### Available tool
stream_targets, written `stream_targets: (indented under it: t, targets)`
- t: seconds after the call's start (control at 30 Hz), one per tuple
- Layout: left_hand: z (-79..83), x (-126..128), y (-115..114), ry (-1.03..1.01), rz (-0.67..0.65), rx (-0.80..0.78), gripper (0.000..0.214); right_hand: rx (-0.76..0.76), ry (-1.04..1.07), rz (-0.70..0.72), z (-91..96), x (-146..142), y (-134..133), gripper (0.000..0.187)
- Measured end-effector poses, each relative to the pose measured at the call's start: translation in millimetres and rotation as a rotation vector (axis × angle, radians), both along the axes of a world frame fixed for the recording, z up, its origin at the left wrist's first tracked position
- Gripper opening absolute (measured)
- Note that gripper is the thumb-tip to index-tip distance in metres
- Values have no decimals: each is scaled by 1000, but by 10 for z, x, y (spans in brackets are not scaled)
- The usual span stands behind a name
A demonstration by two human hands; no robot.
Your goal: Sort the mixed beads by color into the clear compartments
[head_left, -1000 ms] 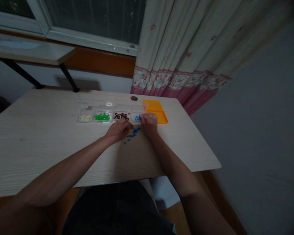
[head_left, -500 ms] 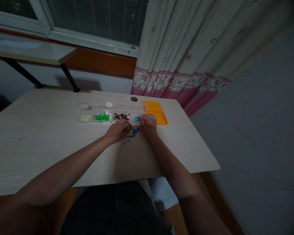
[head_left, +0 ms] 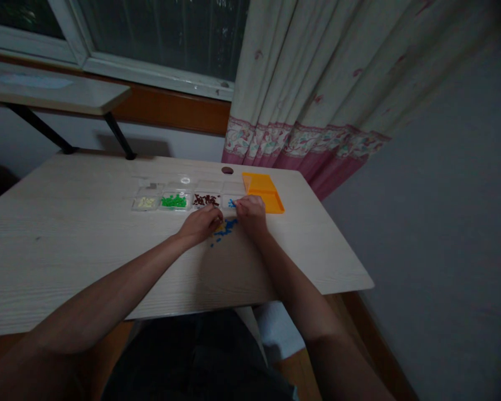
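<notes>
A small heap of loose blue beads (head_left: 222, 231), with a few yellow ones mixed in, lies on the pale wooden table (head_left: 87, 250). My left hand (head_left: 201, 221) rests with curled fingers at the heap's left edge. My right hand (head_left: 250, 214) sits at the heap's right, its fingertips at the clear compartment that holds blue beads (head_left: 232, 203). Whether either hand pinches a bead is too small and dark to tell. A row of clear compartments stands behind the hands: cream beads (head_left: 146, 203), green beads (head_left: 173, 201) and dark brown beads (head_left: 206, 199).
An orange tray (head_left: 264, 191) lies just right of the compartments. A round cable hole (head_left: 227, 170) sits at the table's far edge. A curtain (head_left: 317, 94) hangs behind, with a window and a second table (head_left: 50, 92) at the left. The table's right edge drops to the floor.
Both hands have stayed at the bead heap with only slight finger movement. The view has shifted a little.
</notes>
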State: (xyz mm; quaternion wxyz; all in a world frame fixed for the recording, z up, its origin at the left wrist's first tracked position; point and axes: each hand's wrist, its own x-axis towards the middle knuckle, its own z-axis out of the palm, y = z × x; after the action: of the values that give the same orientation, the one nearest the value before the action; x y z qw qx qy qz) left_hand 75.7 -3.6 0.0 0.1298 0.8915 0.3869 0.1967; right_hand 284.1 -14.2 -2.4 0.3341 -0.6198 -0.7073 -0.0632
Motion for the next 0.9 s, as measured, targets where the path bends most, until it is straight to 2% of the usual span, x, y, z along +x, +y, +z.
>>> stream_targets:
  t: [0.2,0.33,0.6,0.9]
  targets:
    - [-23,6,13,-21,23,-14,19,-32,-36,241,56,12,-70,21]
    - [-71,-10,74,-153,50,-44,21,-68,-112,329,61,-77,-106,19]
    - [-150,-39,194,-418,65,-103,27,-59,-133,247,109,-228,-142,28]
    - [-126,-29,193,-422,68,-107,30,-67,-134,227,118,-282,-156,27]
